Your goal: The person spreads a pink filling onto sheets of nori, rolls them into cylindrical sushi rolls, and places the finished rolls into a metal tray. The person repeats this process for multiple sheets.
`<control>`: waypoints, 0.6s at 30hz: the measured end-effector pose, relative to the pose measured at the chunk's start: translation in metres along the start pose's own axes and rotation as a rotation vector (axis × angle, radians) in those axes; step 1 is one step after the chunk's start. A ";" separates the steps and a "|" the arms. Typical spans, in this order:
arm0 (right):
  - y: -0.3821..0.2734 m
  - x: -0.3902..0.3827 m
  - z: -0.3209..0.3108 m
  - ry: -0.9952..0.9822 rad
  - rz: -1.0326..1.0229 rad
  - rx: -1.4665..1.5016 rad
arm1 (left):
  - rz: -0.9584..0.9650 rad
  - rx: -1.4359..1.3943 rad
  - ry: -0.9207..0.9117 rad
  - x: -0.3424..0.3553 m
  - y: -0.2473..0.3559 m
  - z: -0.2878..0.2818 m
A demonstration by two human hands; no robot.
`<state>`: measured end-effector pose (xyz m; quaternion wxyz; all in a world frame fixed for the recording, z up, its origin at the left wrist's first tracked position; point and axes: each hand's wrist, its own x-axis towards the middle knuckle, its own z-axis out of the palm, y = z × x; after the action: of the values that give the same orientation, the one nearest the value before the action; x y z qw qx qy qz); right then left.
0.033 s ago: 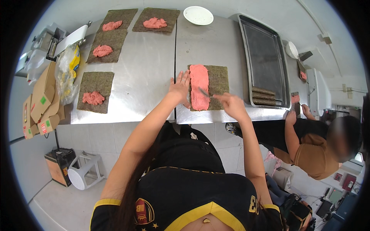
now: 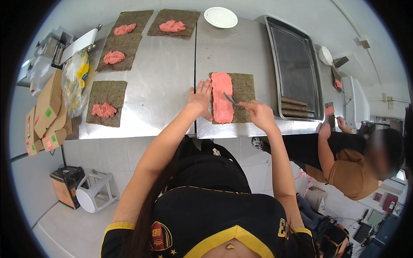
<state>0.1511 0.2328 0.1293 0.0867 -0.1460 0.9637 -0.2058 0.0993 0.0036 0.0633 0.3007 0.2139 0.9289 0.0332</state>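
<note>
A nori sheet (image 2: 244, 86) lies before me on the steel table, its left part covered by a smooth strip of pink paste (image 2: 222, 81). At that sheet's left edge, my left hand (image 2: 200, 102) rests flat with fingers spread, beside the paste. A slim metal spreader (image 2: 229, 98), perhaps a table knife, is held by my right hand (image 2: 258, 113) from the right side. Its blade lies over the right side of the paste strip; whether it presses in cannot be seen.
More nori sheets with paste mounds (image 2: 104, 110) lie left and far left. A white bowl (image 2: 220, 18) stands at the back. Rightward, a metal tray (image 2: 297, 64) holds several dark rolls (image 2: 294, 108). A co-worker (image 2: 348, 165) stands beyond. Cardboard boxes (image 2: 48, 103) and a plastic bag (image 2: 76, 81) sit left.
The spreader's blade has shifted slightly away from me along the paste and is angled differently. My left hand has stayed in place.
</note>
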 end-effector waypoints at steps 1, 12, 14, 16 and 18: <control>0.004 0.009 0.001 0.036 0.020 -0.010 | 0.001 0.000 -0.001 0.000 0.000 0.000; -0.004 -0.021 0.032 -0.071 -0.065 -0.025 | 0.009 -0.011 0.012 -0.002 -0.001 0.002; 0.001 -0.022 0.027 -0.034 0.015 0.123 | 0.009 -0.007 0.010 -0.002 -0.002 0.001; 0.002 -0.019 0.020 0.041 0.217 0.292 | 0.000 0.000 0.009 -0.002 -0.002 0.001; 0.017 -0.016 0.035 0.155 0.283 0.302 | 0.003 -0.004 0.008 -0.001 -0.001 0.002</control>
<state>0.1697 0.2394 0.0925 0.0612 0.0217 0.9366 -0.3443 0.1008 0.0018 0.0623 0.2973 0.2145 0.9297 0.0366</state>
